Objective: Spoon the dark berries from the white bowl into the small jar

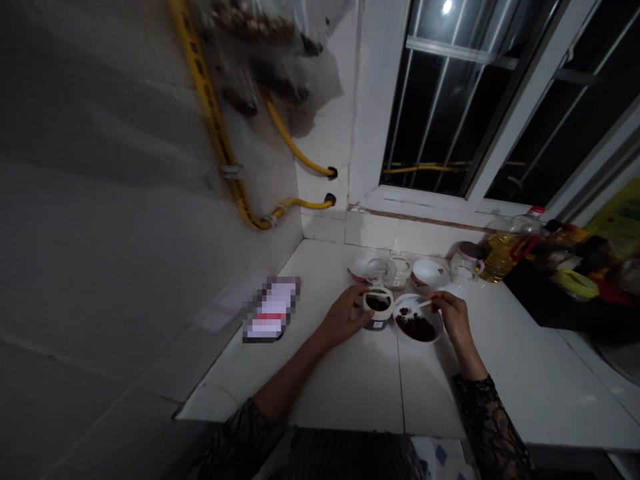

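Note:
On a white tiled counter (360,380), my left hand (345,315) is wrapped round a small open jar (377,305) with dark contents. My right hand (453,313) pinches the handle of a white spoon (414,307). The spoon's bowl carries a dark lump over a white bowl (418,321) of dark chopped food. The bowl sits right beside the jar, on its right.
Behind stand two white bowls (429,273), a glass jar (397,269), a small lidded pot (467,261) and an oil bottle (510,248). A stove (560,300) lies at the right. Yellow hoses (220,143) run down the left wall. A flat packet (273,310) lies at left.

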